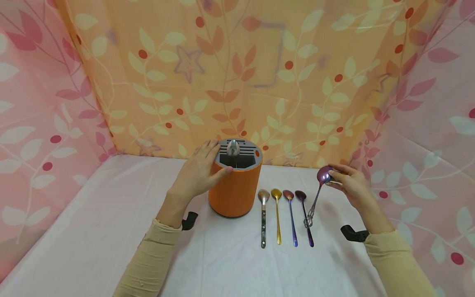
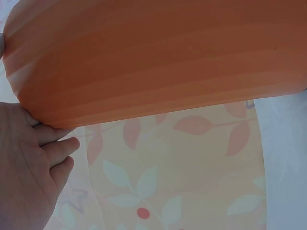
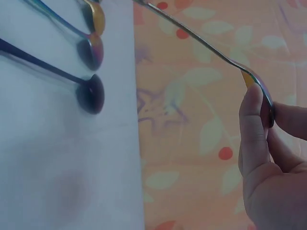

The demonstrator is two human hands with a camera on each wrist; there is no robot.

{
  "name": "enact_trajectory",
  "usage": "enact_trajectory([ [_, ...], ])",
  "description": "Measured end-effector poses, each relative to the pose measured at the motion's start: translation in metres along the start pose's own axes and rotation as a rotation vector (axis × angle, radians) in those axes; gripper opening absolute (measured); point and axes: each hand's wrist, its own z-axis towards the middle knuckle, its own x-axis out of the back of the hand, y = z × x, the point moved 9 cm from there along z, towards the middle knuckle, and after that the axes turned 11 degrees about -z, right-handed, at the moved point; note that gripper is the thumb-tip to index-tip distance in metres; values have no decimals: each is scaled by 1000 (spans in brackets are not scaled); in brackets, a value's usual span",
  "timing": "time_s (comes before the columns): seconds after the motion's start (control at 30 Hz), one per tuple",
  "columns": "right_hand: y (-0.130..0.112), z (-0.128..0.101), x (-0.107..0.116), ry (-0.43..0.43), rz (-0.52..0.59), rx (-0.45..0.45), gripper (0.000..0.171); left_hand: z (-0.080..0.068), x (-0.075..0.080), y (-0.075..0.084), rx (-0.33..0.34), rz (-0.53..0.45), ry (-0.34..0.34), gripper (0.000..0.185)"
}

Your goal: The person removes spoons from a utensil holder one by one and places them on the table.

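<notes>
My right hand (image 1: 350, 185) pinches a purple iridescent spoon (image 1: 324, 175) by its bowl, between thumb and fingers. Its thin handle slants down to an openwork, looped end above the dark spoon's handle. The right wrist view shows the held spoon (image 3: 265, 91) edge-on. My left hand (image 1: 198, 171) rests against the upper left side of an orange cylindrical utensil holder (image 1: 235, 192), thumb along the front rim, fingers toward the back. In the left wrist view the fingers lie fairly straight beside the orange wall (image 2: 158, 62). A shiny metal utensil (image 1: 233, 147) stands in the holder's grey slotted top.
Right of the holder lie a spoon with a dark patterned handle (image 1: 263, 218), a gold spoon (image 1: 277, 214), a copper-and-blue spoon (image 1: 292, 216) and a dark purple spoon (image 1: 305, 214), side by side. White cloth (image 1: 222, 260) covers the table; patterned curtains (image 1: 237, 74) enclose it.
</notes>
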Motion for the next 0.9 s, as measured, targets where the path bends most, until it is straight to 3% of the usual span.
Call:
enact_trajectory([
  [0.17,25,14,-1,-74,-156,-74,48,0,0,0,1,3,0,95],
  [0.3,47,22,-4,-139,-182,-128,39,0,0,1,3,4,-3,94],
  [0.47,69,31,-8,-204,-205,-153,42,0,0,1,8,4,-7,94],
  [0.9,103,40,-11,-173,-303,-156,54,0,0,0,24,14,-4,95],
])
